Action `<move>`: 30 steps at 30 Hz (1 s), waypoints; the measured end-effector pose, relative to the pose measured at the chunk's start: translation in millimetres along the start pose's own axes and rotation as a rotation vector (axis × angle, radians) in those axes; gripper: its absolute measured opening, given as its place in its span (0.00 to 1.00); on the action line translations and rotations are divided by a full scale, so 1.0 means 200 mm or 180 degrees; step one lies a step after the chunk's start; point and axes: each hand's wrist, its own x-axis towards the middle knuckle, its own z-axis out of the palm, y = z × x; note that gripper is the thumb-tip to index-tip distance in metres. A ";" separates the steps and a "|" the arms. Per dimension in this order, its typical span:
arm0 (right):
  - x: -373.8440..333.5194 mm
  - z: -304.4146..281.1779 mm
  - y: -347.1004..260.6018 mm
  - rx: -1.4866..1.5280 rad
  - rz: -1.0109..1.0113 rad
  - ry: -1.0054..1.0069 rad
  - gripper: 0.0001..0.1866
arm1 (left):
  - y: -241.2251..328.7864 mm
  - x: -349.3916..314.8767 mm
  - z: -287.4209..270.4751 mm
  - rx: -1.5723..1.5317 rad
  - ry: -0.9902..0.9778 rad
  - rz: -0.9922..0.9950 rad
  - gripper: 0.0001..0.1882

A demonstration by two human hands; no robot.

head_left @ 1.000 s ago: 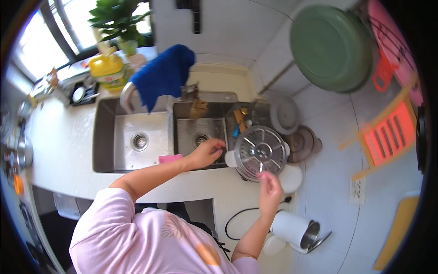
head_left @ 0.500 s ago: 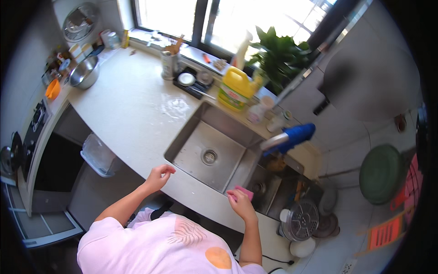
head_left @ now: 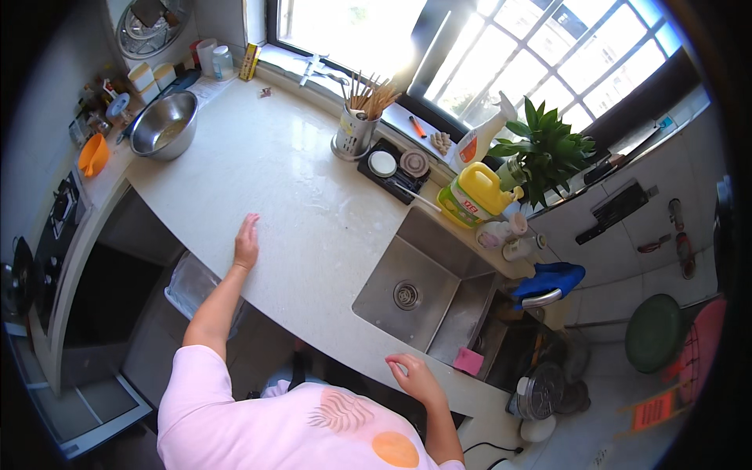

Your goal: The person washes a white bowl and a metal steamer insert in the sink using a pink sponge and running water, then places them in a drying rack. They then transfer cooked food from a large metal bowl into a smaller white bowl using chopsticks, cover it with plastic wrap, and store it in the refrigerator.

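Observation:
My left hand (head_left: 247, 241) is over the pale counter (head_left: 301, 262), left of the sink, with its fingers stretched forward and nothing in it. In front of the counter's near edge is my right hand (head_left: 415, 377), loosely curled and empty, with a gap between thumb and fingers. A pink cloth or sponge (head_left: 468, 360) lies on the sink's near right rim, just right of that hand. The steel sink (head_left: 384, 282) holds nothing in its larger basin. Wet-looking smears show on the counter near the window side.
A steel bowl (head_left: 164, 129) and an orange container (head_left: 93, 155) stand far left. Along the window are a chopstick holder (head_left: 355, 135), a yellow jug (head_left: 474, 196), a spray bottle (head_left: 482, 133) and a plant (head_left: 544, 149). A blue cloth (head_left: 554, 280) hangs at the faucet.
My view has shifted left. My left hand has moved forward over the counter and its fingers have straightened. My right hand has come away from the pink cloth or sponge.

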 end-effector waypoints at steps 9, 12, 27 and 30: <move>-0.01 0.01 0.09 0.0029 0.0299 0.0131 0.09 | 0.76 -0.31 0.96 -0.1897 -0.1726 0.0368 0.17; -0.01 -0.04 0.07 0.0103 0.0446 0.0164 0.08 | 0.93 -0.40 1.13 -0.1918 -0.2422 0.0221 0.16; 0.13 -0.08 0.17 0.0144 0.0473 0.0303 0.07 | 0.01 0.61 0.37 -0.0382 -0.0432 0.0124 0.17; 0.17 -0.05 0.15 0.0263 0.0547 0.0253 0.07 | 0.04 0.60 0.61 -0.0863 -0.0826 0.0056 0.15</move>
